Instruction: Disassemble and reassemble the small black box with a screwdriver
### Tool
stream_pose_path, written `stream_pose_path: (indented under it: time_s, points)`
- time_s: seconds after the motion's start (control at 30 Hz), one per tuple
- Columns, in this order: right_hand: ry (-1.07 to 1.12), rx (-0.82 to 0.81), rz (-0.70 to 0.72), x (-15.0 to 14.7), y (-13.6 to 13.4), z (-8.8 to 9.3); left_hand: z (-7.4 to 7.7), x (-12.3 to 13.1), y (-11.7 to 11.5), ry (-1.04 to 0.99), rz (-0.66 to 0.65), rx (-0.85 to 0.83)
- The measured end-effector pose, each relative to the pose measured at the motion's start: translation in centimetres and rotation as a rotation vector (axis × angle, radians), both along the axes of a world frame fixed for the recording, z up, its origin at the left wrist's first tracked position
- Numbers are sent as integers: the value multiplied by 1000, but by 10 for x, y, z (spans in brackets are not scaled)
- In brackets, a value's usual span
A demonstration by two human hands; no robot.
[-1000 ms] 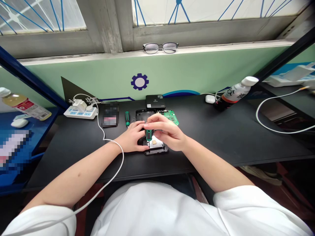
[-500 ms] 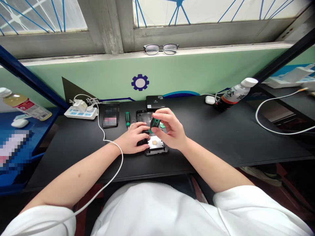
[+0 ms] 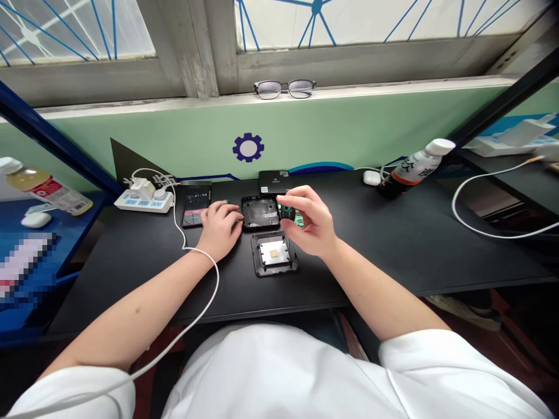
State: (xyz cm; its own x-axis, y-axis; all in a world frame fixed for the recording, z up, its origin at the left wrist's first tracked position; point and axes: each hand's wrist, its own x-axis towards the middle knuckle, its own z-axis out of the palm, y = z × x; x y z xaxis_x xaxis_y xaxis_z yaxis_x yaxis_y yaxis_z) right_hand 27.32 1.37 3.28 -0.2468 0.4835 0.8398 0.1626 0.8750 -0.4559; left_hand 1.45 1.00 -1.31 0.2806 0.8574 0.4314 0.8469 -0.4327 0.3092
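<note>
My right hand (image 3: pixel 311 224) is closed on a green and black screwdriver (image 3: pixel 287 212), above the right side of the parts. A black case part with a silver plate (image 3: pixel 274 252) lies on the desk below it. Behind that sits a hollow black casing (image 3: pixel 261 212), with a green circuit board (image 3: pixel 299 219) partly hidden behind my right hand. My left hand (image 3: pixel 219 230) rests left of the casing, its fingertips low near the desk. It covers most of a second green screwdriver (image 3: pixel 226 202); whether it pinches something small cannot be seen.
A phone (image 3: pixel 195 205) and a white power strip (image 3: pixel 144 201) are on the left, with a white cable (image 3: pixel 217 285) crossing my left forearm. A black box (image 3: pixel 274 182) stands at the back. At the right are an earbud case (image 3: pixel 372 177) and a dark bottle (image 3: pixel 414 167).
My left hand has moved left, off the silver-plated part, to beside the casing. My right hand has lifted slightly and shifted right with the screwdriver, uncovering the plate. The phone screen is now lit.
</note>
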Motion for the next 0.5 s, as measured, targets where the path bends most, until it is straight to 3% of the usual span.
stream_pose_path:
  time_s: [0.13, 0.37, 0.5]
  points:
    - [-39, 15, -2, -1, 1, 0, -1, -2, 3, -3, 37, -31]
    - [-61, 64, -5, -2, 2, -1, 6, 6, -13, 162, -441, -98]
    - [-74, 50, 9, -1, 4, -2, 5, 14, -20, 192, -509, -145]
